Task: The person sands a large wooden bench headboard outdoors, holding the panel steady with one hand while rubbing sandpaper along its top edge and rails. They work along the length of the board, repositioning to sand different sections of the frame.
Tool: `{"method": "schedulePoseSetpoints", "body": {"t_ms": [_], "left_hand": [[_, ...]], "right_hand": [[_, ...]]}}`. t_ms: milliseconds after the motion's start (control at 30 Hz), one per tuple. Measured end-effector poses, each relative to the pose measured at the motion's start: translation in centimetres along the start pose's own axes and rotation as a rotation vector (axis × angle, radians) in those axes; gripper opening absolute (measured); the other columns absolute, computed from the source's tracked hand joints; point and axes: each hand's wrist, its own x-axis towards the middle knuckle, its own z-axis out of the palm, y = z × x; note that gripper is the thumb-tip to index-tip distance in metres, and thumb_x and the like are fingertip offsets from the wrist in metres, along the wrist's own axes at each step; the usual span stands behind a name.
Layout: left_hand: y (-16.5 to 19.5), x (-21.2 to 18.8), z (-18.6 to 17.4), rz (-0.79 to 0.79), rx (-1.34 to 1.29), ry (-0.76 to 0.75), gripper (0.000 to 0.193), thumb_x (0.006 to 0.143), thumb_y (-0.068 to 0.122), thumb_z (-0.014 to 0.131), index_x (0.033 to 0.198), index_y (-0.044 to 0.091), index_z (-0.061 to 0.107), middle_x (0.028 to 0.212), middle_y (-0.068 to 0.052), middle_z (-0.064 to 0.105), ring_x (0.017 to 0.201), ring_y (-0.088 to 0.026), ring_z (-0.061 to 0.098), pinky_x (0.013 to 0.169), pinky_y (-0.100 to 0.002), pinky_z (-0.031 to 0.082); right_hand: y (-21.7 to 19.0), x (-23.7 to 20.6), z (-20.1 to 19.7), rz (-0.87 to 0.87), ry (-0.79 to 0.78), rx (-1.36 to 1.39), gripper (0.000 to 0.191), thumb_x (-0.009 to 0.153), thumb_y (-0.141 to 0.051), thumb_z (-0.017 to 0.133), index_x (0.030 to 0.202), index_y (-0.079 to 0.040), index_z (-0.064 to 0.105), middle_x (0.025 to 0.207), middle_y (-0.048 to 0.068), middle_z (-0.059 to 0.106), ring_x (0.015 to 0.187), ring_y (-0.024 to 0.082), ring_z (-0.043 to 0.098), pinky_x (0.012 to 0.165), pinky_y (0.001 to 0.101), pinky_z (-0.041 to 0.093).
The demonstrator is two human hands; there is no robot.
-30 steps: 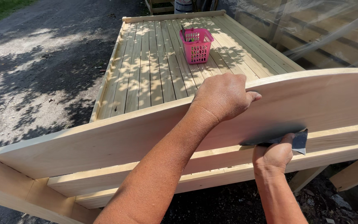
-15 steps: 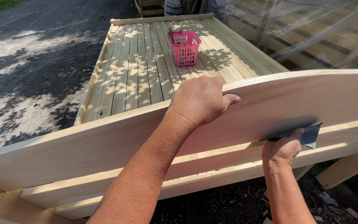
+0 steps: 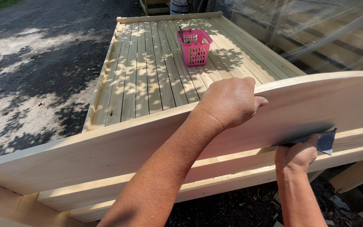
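Note:
A pale curved wooden board stands on edge across the near side of a slatted wooden frame. My left hand grips the board's top edge, fingers hooked over the far side. My right hand presses a dark sheet of sandpaper against the board's lower edge, just above a horizontal rail. Part of the sandpaper is hidden under my fingers.
A pink plastic basket holding small items sits on the slats toward the far end. Gravel ground lies to the left. Clear plastic sheeting covers stacked wood on the right. Dark soil with wood scraps is below the rails.
The view has shifted, so the basket and frame sit lower in it. Along the board's lower edge, my right hand and the sandpaper have slid a little rightward. My left hand keeps its grip.

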Motion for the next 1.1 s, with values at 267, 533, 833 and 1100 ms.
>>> {"method": "schedulePoseSetpoints", "body": {"t_ms": [267,533,833,1100], "left_hand": [[-3.4,-2.7,-1.3,0.074,-0.100,-0.069,0.046,0.090,0.042,0.066,0.112,0.002,0.065,0.100,-0.021,0.074,0.101,-0.038,0.071,0.088,-0.049,0.054],[-11.6,-11.1,-5.6,-0.013,-0.172,-0.212,0.047,0.095,0.045,0.061,0.109,0.000,0.065,0.105,-0.024,0.073,0.104,-0.041,0.068,0.090,-0.049,0.051],[-15.1,-12.5,-6.1,0.065,-0.266,-0.278,0.049,0.092,0.046,0.062,0.115,0.003,0.063,0.107,-0.022,0.073,0.103,-0.037,0.071,0.089,-0.048,0.053],[-17.5,-14.1,-6.0,0.040,-0.240,-0.270,0.053,0.094,0.051,0.059,0.116,0.004,0.067,0.110,-0.021,0.074,0.106,-0.036,0.070,0.092,-0.047,0.053]], "right_hand": [[5.9,-7.7,1.9,0.136,0.043,0.079,0.046,0.112,-0.038,0.032,0.143,-0.009,0.050,0.144,0.004,0.056,0.133,0.020,0.053,0.117,0.0367,0.044],[5.8,-8.8,5.1,-0.034,-0.019,0.006,0.055,0.113,-0.043,0.026,0.149,-0.007,0.047,0.149,0.007,0.054,0.139,0.023,0.051,0.122,0.0388,0.041],[10.0,-15.6,8.0,0.022,0.050,0.012,0.053,0.110,-0.043,0.033,0.150,-0.011,0.044,0.150,0.005,0.051,0.138,0.022,0.050,0.120,0.0392,0.042],[8.9,-15.3,12.2,-0.407,-0.051,-0.379,0.078,0.109,-0.049,0.041,0.162,-0.011,-0.003,0.172,0.014,0.013,0.155,0.030,0.027,0.127,0.0427,0.027]]}}
